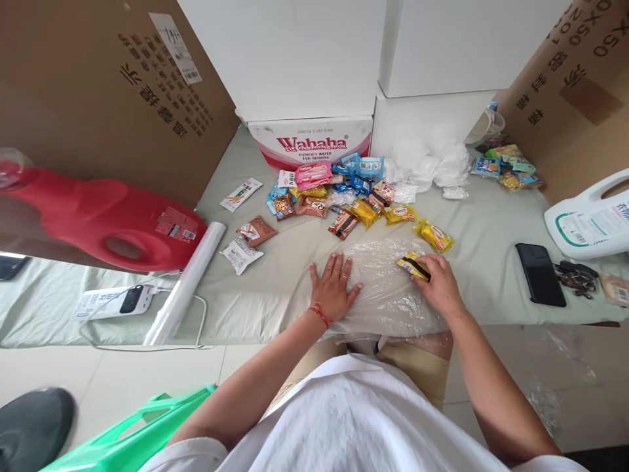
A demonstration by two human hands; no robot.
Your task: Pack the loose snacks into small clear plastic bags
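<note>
My left hand (335, 286) lies flat with fingers spread at the left edge of a sheet of clear plastic film (383, 288) on the cloth. In my right hand (439, 282) is a small yellow-and-black snack packet (413, 267), gripped at its right end over the film's right part. Just beyond the film lie wrapped snacks, among them a yellow snack packet (433, 235) and a brown snack packet (344, 224). A pink packet (313, 175) and a blue packet (369, 166) are piled farther back. The film's near edge hangs over the table's front.
A red jug (113, 219) and a roll of film (189, 278) lie at left, near a white power bank (115, 301). Behind stands a Wahaha box (314, 141) beside crumpled clear plastic (427, 164). At right are a phone (540, 274), keys (577, 278) and a white jug (592, 219).
</note>
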